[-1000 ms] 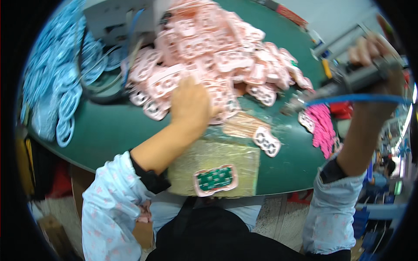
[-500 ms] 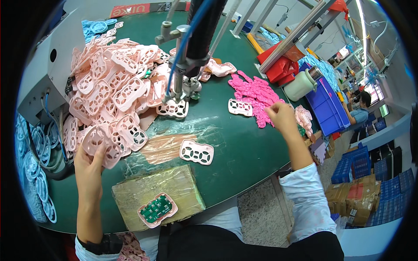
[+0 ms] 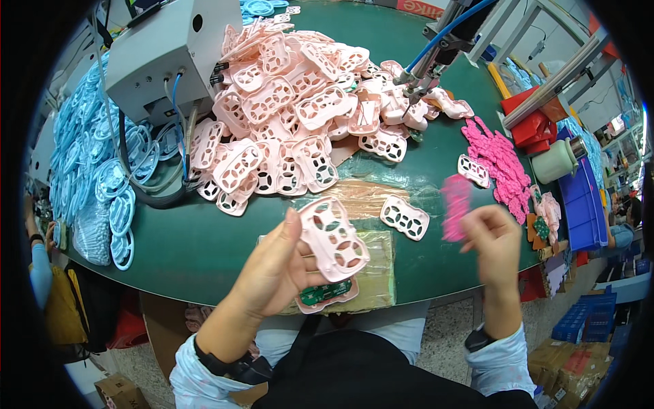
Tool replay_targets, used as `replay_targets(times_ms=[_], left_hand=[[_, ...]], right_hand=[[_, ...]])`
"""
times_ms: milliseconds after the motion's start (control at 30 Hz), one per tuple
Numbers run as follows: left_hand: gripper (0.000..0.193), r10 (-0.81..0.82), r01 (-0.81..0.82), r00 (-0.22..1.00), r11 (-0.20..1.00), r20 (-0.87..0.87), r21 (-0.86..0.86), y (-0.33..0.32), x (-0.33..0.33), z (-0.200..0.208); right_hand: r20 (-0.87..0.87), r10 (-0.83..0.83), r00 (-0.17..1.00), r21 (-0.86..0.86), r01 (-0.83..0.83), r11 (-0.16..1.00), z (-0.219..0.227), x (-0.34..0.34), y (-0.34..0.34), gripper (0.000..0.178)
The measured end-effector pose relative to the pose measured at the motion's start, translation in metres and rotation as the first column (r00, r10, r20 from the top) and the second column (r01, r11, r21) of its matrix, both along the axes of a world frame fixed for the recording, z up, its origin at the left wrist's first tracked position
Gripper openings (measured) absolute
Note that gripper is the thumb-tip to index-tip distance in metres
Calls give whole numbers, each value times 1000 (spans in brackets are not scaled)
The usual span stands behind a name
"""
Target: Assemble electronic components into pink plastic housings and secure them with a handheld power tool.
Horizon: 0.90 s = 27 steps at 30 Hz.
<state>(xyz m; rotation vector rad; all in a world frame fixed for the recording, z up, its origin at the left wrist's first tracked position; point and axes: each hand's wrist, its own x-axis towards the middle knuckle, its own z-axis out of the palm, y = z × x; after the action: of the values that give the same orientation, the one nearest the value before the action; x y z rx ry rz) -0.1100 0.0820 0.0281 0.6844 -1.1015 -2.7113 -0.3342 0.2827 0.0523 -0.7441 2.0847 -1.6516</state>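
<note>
Pale pink plastic shell (image 3: 332, 242) is up in the left hand (image 3: 272, 269), grip closed round its edge, right above the green circuit board (image 3: 317, 294) on the wrapped block (image 3: 378, 273). If those fingers slip, it could smack the board. Right hand (image 3: 494, 238) looks to have its grip pinched on a hot-pink strip (image 3: 455, 208), blurry though; a loose pinch could drop it onto the worktop (image 3: 436, 269), near the hot-pink pile (image 3: 501, 163).

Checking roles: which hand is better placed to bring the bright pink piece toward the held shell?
Probably the right hand: it pinches that bright pink piece; the left hand holds the pale pink shell.
</note>
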Motion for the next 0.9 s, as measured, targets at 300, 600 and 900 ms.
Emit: replay_targets(times_ms=[300, 600, 900], left_hand=[[43, 192, -202, 977, 972, -87, -117, 33, 5, 2], [32, 177, -192, 981, 923, -74, -333, 42, 10, 0], [43, 135, -155, 988, 887, -78, -435, 43, 10, 6]], right_hand=[[17, 306, 952, 45, -306, 951, -14, 89, -52, 18], [152, 344, 927, -98, -332, 938, -11, 96, -65, 26], [306, 513, 802, -266, -446, 855, -19, 83, -62, 30]])
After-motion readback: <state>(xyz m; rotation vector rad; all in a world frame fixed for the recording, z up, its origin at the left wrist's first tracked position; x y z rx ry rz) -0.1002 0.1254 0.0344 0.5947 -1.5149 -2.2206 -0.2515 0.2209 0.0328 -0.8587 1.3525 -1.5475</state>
